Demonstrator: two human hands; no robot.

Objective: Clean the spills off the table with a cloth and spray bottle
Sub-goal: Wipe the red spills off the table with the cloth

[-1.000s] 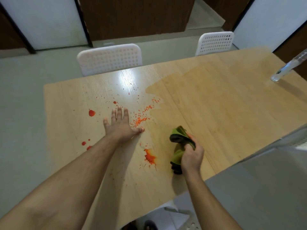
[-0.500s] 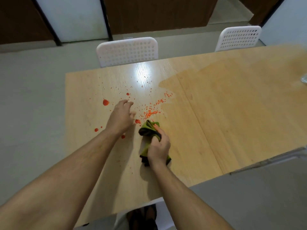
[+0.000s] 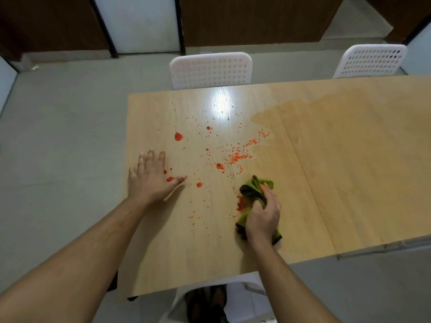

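Crumpled green cloth (image 3: 255,186) sits bunched in the right hand (image 3: 262,215), whose fingers curl tightly round it, pressed against the pale wooden surface (image 3: 349,159) beside a red-orange smear (image 3: 241,202). Left hand (image 3: 151,180) lies flat, fingers spread, among scattered red-orange drops (image 3: 178,136).

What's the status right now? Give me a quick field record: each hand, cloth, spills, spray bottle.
left hand: flat on the table near its left edge, fingers spread, holding nothing
right hand: grips the green cloth, pressing it to the table
cloth: bunched, lying against an orange smear
spills: red-orange drops and scattered crumbs left of and beyond the cloth; wet patch on the right side
spray bottle: not in view
chairs: two white chairs at the far edge
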